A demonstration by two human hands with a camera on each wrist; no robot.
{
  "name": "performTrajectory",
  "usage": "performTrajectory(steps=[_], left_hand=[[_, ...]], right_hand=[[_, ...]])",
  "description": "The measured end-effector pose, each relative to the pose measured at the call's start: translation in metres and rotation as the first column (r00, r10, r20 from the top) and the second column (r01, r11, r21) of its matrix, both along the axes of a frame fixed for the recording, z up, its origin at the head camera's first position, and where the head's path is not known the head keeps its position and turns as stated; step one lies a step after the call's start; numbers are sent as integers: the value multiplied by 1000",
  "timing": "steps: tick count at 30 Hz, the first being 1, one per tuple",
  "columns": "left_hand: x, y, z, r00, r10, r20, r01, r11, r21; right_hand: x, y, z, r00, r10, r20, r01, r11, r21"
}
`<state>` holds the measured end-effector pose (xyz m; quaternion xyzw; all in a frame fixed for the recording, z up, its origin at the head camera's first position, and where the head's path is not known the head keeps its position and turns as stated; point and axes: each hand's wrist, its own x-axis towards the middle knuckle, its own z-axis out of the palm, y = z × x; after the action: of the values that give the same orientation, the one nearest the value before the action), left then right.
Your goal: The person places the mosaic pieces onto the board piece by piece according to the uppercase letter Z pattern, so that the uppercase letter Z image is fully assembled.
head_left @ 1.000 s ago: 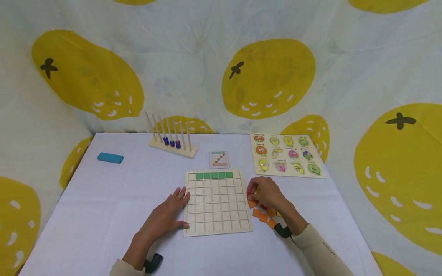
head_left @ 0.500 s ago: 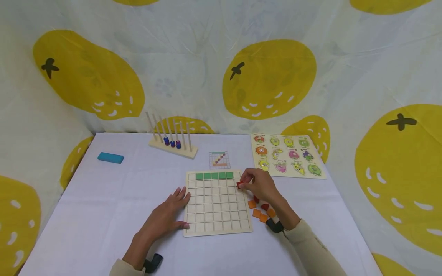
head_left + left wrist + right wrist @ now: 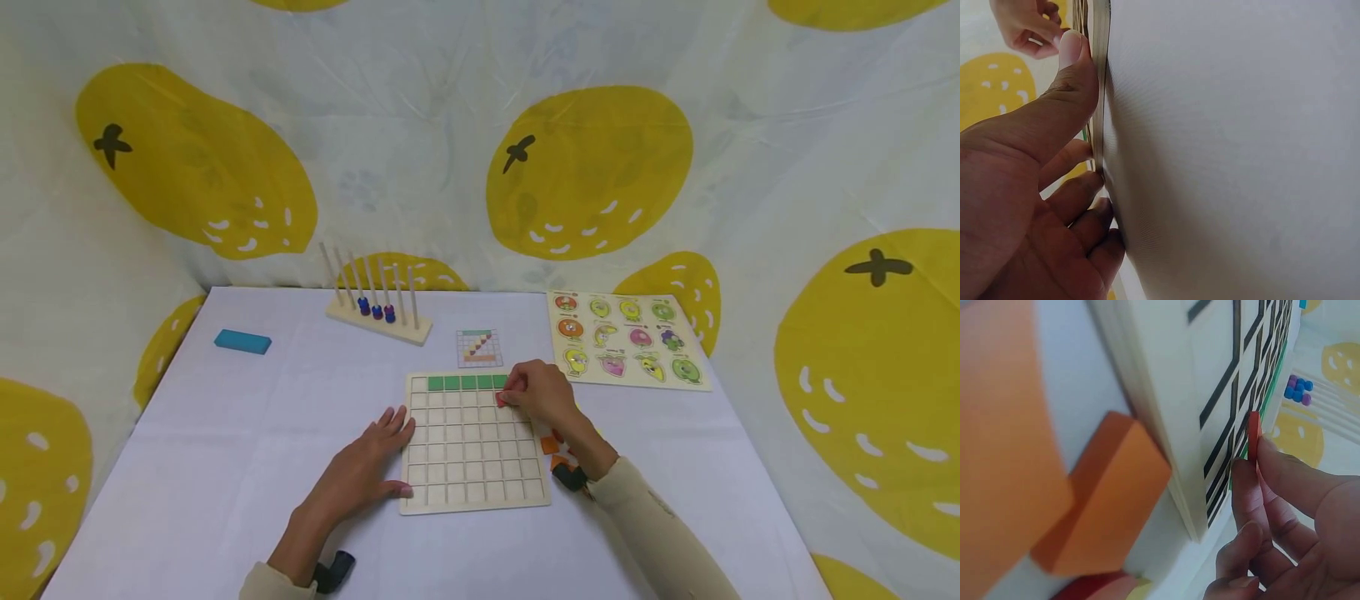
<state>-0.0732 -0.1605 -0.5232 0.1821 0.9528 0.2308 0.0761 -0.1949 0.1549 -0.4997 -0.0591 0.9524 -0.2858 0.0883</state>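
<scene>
A pale wooden grid board (image 3: 472,454) lies on the table, with a row of green square tiles (image 3: 461,383) in its top row of cells. Between thumb and fingertips, my right hand (image 3: 538,392) pinches a red piece (image 3: 501,400), seen edge-on as a thin red tile (image 3: 1253,434) in the right wrist view. It is at the board's upper right, just under the green row. My left hand (image 3: 363,462) rests at the board's left edge, fingers spread and thumb (image 3: 1071,51) on its lower left corner.
Right of the board lie loose orange tiles (image 3: 550,445) and red pieces, partly behind my right arm. Behind stand a pattern card (image 3: 480,346), a peg stand (image 3: 378,321) with beads and a fruit puzzle board (image 3: 628,340). A blue block (image 3: 243,342) sits far left.
My right hand has taken a red piece from the loose pile and carried it left and up, over the board's upper right cells. The left hand has stayed in place.
</scene>
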Motion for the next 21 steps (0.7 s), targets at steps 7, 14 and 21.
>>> performTrajectory(steps=[7,14,21], left_hand=[[0,1,-1,1000,11,12,-11,1000,4],[0,1,-2,1000,6,3,-6,1000,1],[-1,1,-2,1000,1,-1,-1,1000,3]], right_hand=[[-3,-7,1,999,-35,18,34,999,36],[-4,-9,2,996,-83,42,80,994,69],[-8,-6,2,994,-81,71,75,994,77]])
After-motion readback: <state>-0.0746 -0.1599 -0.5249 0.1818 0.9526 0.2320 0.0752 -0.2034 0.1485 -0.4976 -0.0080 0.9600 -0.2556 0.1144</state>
